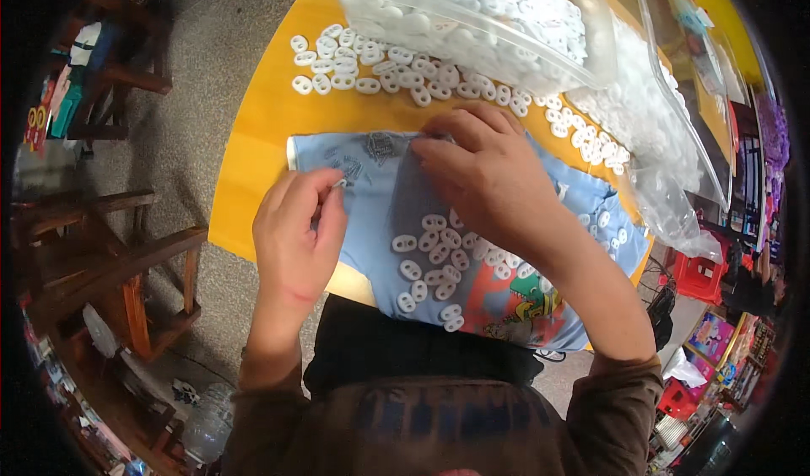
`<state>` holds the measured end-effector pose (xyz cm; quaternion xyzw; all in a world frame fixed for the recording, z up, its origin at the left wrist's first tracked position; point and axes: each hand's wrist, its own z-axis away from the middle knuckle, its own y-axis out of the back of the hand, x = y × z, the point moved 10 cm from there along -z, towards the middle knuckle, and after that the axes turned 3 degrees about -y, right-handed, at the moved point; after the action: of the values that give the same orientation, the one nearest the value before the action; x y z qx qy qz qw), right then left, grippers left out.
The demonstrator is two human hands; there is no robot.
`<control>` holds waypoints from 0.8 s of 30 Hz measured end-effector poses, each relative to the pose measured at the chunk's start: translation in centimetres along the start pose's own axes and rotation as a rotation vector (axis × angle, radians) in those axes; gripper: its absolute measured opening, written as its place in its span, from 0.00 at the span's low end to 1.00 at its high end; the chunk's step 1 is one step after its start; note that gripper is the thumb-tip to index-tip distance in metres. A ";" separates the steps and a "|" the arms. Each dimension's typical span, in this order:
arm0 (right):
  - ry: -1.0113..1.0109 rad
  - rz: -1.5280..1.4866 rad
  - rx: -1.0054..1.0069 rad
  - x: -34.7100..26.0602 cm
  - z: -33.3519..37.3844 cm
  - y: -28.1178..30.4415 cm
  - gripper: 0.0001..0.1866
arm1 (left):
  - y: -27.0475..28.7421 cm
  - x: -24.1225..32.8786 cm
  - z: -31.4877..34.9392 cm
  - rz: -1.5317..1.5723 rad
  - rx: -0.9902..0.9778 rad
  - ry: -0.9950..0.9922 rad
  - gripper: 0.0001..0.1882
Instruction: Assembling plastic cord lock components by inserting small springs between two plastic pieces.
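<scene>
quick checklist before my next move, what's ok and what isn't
1. Left hand pinching small pale metallic-looking piece: ok.
2. Right hand grip: cannot tell, fingertips partly hidden.
3. Small dark metallic-looking pins near left hand, on light-blue printed cloth: ok.
4. White oval two-hole plastic-looking pieces lying on the cloth: ok.
5. All white pieces inside clear rectangular plastic bin: not ok, many lie on the yellow-orange table.

Slim grey pieces (pixel 353 170), apparently metal, scattered

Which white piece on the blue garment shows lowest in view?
The lower white piece of the close pair on the blue garment, near its bottom edge; all others there show higher.
</scene>
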<state>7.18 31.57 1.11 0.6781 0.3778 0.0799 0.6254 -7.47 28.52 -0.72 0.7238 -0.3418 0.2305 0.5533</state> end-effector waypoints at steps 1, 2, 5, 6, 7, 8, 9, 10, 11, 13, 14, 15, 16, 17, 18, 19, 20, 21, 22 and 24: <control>-0.002 -0.001 -0.003 0.2 -0.1 -0.1 0.13 | -0.1 -0.5 -0.2 0.046 -0.023 0.074 0.06; -0.039 -0.045 0.028 0.8 -0.1 0.1 0.13 | 0.1 -0.6 -0.6 0.047 -0.025 0.076 0.06; -0.100 -0.084 0.076 1.5 -0.7 0.2 0.13 | 1.5 -1.3 -1.9 0.043 0.068 0.006 0.06; -0.123 -0.076 0.092 1.7 -0.8 0.3 0.13 | 1.7 -1.8 -2.4 0.041 0.066 0.009 0.06; -0.124 -0.079 0.090 1.7 -0.9 0.4 0.13 | 1.3 -1.2 -2.9 -0.050 0.011 -0.071 0.06; -0.100 -0.052 0.055 1.6 -1.1 0.1 0.12 | 0.8 -0.6 -3.1 -0.140 -0.045 -0.150 0.07; -0.077 -0.025 0.021 1.4 -1.2 -0.1 0.11 | 0.8 -0.5 -3.2 -0.142 -0.046 -0.147 0.07; -0.077 -0.028 0.019 1.5 -1.3 -0.2 0.11 | 0.3 -0.7 -3.2 -0.177 -0.082 -0.113 0.07; -0.073 -0.026 -0.002 1.6 -1.4 -0.4 0.10 | -0.1 -1.1 -3.3 -0.212 -0.118 -0.077 0.08; -0.069 -0.028 -0.023 1.8 -1.5 -0.9 0.09 | -0.3 -0.8 -3.6 -0.257 -0.137 -0.123 0.08; -0.057 -0.055 0.012 1.7 -1.5 -0.7 0.08 | -0.5 -0.5 -3.6 -0.300 -0.154 -0.170 0.08; -0.045 -0.080 0.047 1.6 -1.5 -0.4 0.08 | -0.5 -0.8 -3.6 -0.302 -0.155 -0.168 0.08; -0.044 -0.084 0.046 1.6 -1.5 -0.1 0.08 | -0.8 -1.2 -3.4 -0.272 -0.193 -0.159 0.09; 0.002 -0.092 0.086 1.1 -1.3 0.7 0.09 | -1.0 -1.5 -3.3 -0.242 -0.232 -0.149 0.11; 0.045 -0.099 0.125 0.7 -0.9 1.3 0.10 | -0.8 -1.4 -3.1 -0.243 -0.235 -0.148 0.11; 0.043 -0.102 0.125 0.7 -0.6 1.3 0.10 | 0.0 -0.3 -3.0 -0.210 -0.178 -0.219 0.12; 0.102 -0.033 0.167 0.1 -0.2 1.7 0.10 | 0.7 0.6 -2.8 -0.176 -0.120 -0.289 0.13; 0.162 0.034 0.211 -0.5 0.2 2.1 0.10 | 0.8 0.6 -2.6 -0.178 -0.123 -0.287 0.13; 0.148 -0.004 0.188 -0.1 0.2 2.0 0.10 | 1.1 0.6 -2.5 -0.154 -0.109 -0.284 0.13; 0.108 -0.028 0.178 0.3 0.0 2.1 0.10 | 1.5 1.0 -2.4 -0.133 -0.098 -0.279 0.13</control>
<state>8.25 31.89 2.90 0.7202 0.4261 0.0740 0.5425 -7.78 30.36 1.66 0.7421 -0.3776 0.0736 0.5490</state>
